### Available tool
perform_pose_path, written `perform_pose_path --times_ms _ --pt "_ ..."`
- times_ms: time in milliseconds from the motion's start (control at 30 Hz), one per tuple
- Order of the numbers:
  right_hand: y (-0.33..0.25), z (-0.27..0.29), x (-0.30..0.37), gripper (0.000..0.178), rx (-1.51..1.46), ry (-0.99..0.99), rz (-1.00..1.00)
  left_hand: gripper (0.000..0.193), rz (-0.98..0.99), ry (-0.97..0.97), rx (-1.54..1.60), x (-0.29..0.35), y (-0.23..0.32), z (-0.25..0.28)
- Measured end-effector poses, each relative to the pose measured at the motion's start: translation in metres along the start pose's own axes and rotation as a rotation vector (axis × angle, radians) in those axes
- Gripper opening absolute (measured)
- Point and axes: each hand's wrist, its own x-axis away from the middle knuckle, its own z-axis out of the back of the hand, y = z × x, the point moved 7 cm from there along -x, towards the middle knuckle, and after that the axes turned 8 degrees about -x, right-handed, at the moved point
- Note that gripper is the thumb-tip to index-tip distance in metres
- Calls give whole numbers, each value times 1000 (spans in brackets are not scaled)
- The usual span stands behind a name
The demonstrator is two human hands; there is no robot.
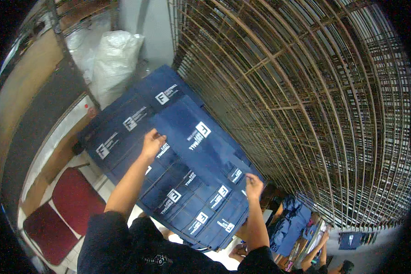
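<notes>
A navy cloth (192,132) is lying between the two hands, over rows of overlapping navy pieces (171,196) with white prints; its outline is blurring into theirs, so its lower edge is hard to make out. The left hand (152,144) is hovering at or touching its left side, fingers bent close together; the right hand (255,186) is curling near its lower right corner, fingers narrow. Whether either is pinching cloth, I cannot tell. The pieces are hiding most of what is supporting them, and the person's black shirt (137,244) is covering their near edge. Beyond, a white sack (116,59) is standing partly behind them, a rod rack (278,59) is running out of view, red chairs (75,201) are sitting lower left, and a co-worker's hand (324,237) is showing, partly cut off.
</notes>
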Motion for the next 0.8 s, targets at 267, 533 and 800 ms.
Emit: perform_pose_path --times_ms 267,533,800 --pt "34 -90 -82 33 210 18 -40 50 140 331 -203 -122 -119 -19" --pt "30 -105 -99 36 241 32 -156 54 208 434 -302 -130 -105 -23" --pt "45 -111 -108 33 279 52 -217 51 180 444 -562 -122 -75 -22"
